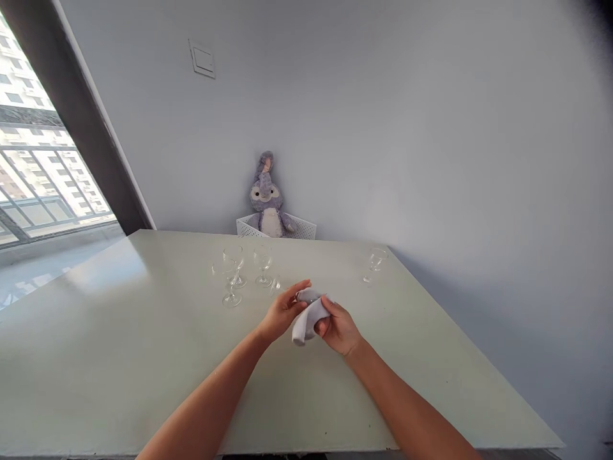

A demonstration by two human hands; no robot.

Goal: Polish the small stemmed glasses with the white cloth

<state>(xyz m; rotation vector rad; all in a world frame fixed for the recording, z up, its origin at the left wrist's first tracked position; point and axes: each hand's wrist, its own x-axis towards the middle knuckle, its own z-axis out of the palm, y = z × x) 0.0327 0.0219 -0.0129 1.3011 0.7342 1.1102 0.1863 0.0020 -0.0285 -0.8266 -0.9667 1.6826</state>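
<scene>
Near the middle of the table, my left hand point(285, 312) is curled round a clear stemmed glass point(309, 296), mostly hidden by fingers and cloth. A clear piece to the left of these fingers looks like its foot, though I cannot be sure. My right hand point(339, 327) pinches a pale grey-white cloth point(309, 321) against the glass's rim, and the cloth's loose end hangs toward me. Left of my hands stand several clear stemmed glasses, among them a front one point(232, 298), a rear one point(234, 263) and one nearer my hands point(263, 262).
Another stemmed glass point(376, 260) stands by the table's far right edge. The pale glossy table point(143, 358) meets a plain wall. At its back edge, a purple plush toy point(268, 201) sits in a white perforated basket point(304, 229). A window point(48, 172) is at left.
</scene>
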